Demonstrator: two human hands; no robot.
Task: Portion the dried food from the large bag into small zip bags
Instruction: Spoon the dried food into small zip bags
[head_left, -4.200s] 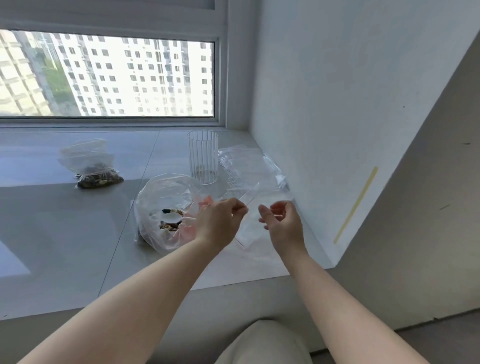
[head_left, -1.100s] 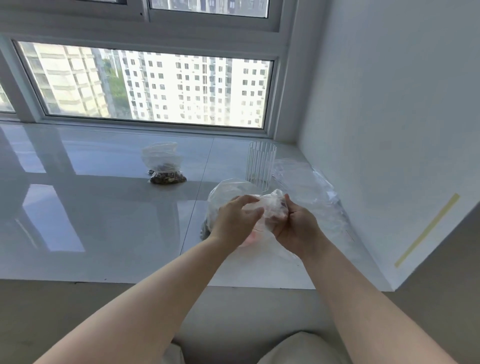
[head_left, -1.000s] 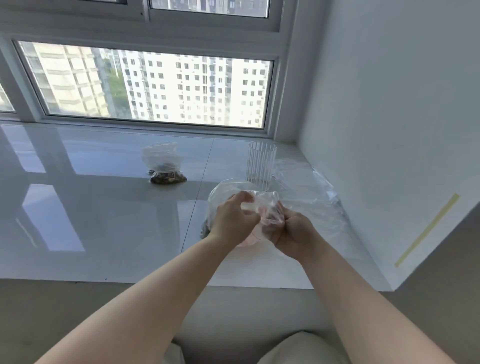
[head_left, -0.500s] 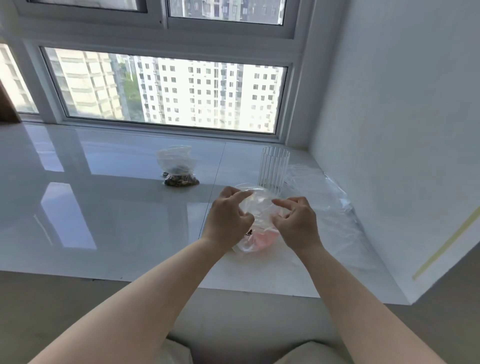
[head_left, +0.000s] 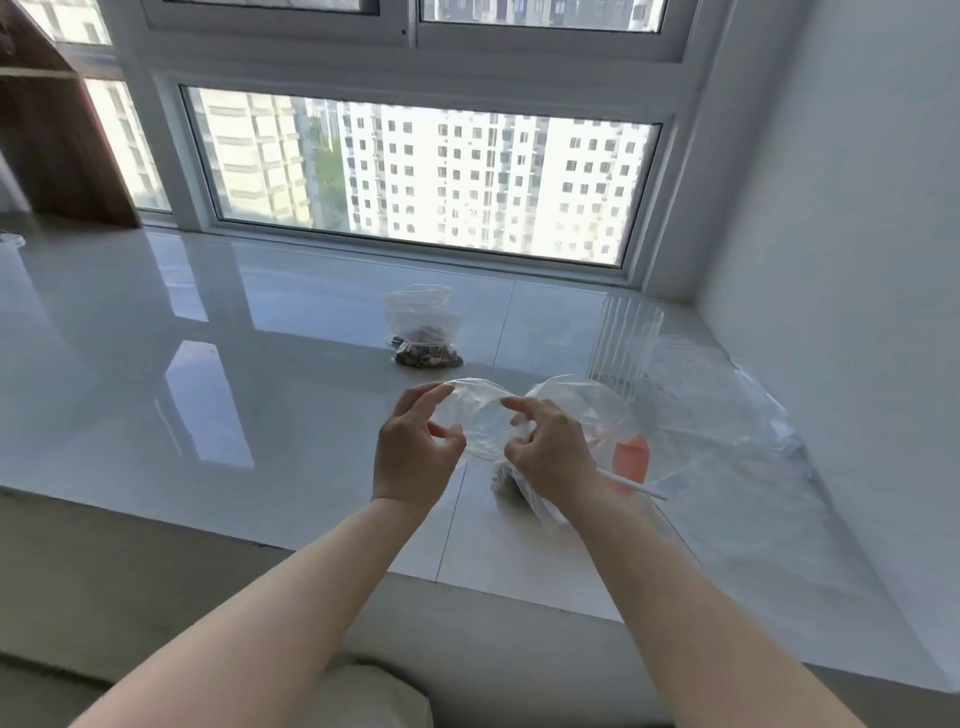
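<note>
Filled small zip bag sitting far on tabletop. Left hand and right hand, each grip pinching rim of empty small bag, holding it above tabletop. Large bag lying just right, behind right hand; ribbed clear cup standing beyond.

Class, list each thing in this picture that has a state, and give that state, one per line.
Small zip bag: empty, mouth held open by both hands.
Left hand: pinching the bag's rim.
Right hand: gripping the bag.
Large bag: open, lying on the sill.
Filled small bag: holds dried food, standing.
Ribbed glass: upright, empty.
</note>
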